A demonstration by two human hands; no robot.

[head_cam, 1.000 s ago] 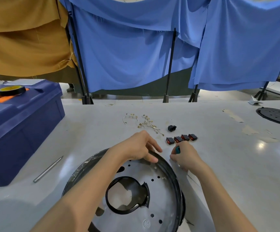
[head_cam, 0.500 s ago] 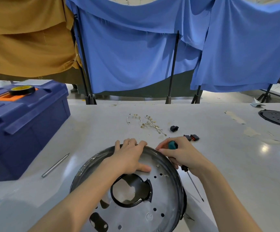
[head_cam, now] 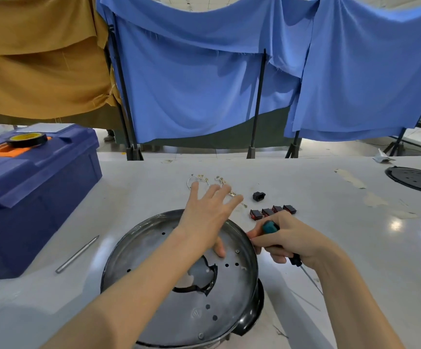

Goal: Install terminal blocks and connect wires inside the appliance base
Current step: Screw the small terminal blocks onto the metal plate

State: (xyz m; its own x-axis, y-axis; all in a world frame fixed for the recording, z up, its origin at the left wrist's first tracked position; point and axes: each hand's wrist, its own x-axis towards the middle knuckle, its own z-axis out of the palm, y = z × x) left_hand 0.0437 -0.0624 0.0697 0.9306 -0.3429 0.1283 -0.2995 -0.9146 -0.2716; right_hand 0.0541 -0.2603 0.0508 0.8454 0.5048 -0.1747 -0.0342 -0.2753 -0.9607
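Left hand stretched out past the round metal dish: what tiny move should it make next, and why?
Probably lower the open left hand and pinch one of the thin brass-tipped wires lying just beyond the round grey metal base. Its spread fingers hover over them, while the right hand grips the teal-handled screwdriver.
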